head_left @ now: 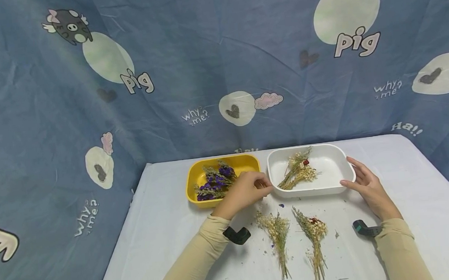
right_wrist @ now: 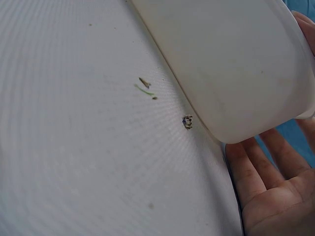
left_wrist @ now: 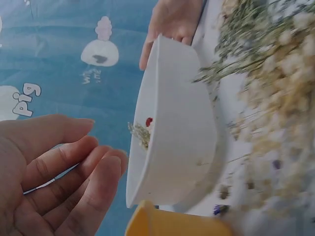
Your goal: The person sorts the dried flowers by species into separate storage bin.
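A white plastic basin (head_left: pixel 335 166) stands at the back of the table, a bunch of dried flowers (head_left: pixel 299 167) with cream heads and a red bloom inside it. My right hand (head_left: pixel 371 190) holds its right end, thumb at the front rim and fingers along the side. In the right wrist view the fingers (right_wrist: pixel 275 167) lie against the basin's end wall. My left hand (head_left: pixel 246 191) is beside the basin's left front corner, fingers loosely bent. Nothing shows between its fingers (left_wrist: pixel 64 157) in the left wrist view; whether they touch the rim, I cannot tell.
A yellow basin (head_left: pixel 198 163) with purple dried flowers (head_left: pixel 216 180) stands left of the white one, partly behind my left forearm. Two dried bunches lie in front, one cream (head_left: pixel 277 232), one with red (head_left: pixel 315 234). Plant crumbs (right_wrist: pixel 187 122) dot the white tabletop (head_left: pixel 166 206); a blue curtain (head_left: pixel 187 72) hangs behind.
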`<state>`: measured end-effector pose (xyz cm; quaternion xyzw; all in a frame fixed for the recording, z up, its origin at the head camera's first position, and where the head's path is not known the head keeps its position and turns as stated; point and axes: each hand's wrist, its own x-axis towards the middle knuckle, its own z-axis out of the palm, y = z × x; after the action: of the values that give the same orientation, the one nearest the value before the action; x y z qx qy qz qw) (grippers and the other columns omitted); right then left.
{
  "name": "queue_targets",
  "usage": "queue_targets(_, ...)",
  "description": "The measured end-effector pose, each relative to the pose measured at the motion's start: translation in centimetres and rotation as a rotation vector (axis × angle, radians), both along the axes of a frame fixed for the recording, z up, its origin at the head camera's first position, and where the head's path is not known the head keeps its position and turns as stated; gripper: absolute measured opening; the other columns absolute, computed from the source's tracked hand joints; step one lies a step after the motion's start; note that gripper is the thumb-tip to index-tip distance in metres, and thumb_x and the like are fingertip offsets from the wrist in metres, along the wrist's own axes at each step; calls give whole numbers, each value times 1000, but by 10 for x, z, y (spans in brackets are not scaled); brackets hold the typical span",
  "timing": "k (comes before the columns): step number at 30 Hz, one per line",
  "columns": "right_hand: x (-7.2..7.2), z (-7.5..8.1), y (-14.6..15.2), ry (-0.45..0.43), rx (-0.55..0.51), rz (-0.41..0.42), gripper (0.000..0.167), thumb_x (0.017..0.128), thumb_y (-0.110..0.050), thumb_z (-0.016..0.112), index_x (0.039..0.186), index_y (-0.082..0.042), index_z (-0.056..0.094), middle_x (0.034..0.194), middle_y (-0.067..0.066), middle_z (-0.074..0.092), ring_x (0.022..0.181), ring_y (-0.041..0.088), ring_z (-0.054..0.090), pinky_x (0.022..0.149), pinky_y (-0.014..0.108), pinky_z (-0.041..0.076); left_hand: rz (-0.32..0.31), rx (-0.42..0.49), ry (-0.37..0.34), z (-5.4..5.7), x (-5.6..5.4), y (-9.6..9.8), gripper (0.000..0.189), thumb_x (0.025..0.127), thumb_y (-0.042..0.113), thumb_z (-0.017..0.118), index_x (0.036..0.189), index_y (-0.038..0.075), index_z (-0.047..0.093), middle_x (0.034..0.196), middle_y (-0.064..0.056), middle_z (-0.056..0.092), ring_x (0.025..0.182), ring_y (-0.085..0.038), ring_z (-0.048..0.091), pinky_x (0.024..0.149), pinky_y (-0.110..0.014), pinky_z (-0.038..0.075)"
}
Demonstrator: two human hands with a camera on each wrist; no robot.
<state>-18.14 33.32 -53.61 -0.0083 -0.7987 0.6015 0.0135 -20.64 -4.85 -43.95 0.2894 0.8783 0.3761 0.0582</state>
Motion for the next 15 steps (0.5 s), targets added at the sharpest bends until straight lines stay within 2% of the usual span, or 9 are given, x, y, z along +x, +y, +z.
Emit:
queue_targets(6, -1, 1, -1, 8, -12, 10, 88, 98, -20, 73, 166, -33, 19, 172, 16, 24, 151, 18, 41, 99, 0, 45, 26, 14, 6, -14, 19, -13, 13, 94, 22, 77, 82, 17, 75, 78, 6, 71, 70, -2, 61, 69, -18, 56)
queue_targets(10, 0, 2, -1, 11, -35, 20, 88, 98, -18, 73, 166, -33, 20, 172, 15, 22, 154, 20, 38, 100, 0, 45, 40, 40, -43, -22, 31, -22, 15, 93, 26, 79, 80, 20, 74, 77, 8, 70, 68, -1, 61, 66, -18, 57)
queue_targets(15, 1, 1, 0, 5, -38, 17, 87, 98, -19, 73, 166, -35, 21, 172, 13, 23, 150, 12, 40, 100, 0, 44, 41, 42, -104, -24, 46, -26, 17, 89, 30, 83, 79, 21, 72, 75, 10, 68, 67, -2, 61, 63, -18, 56)
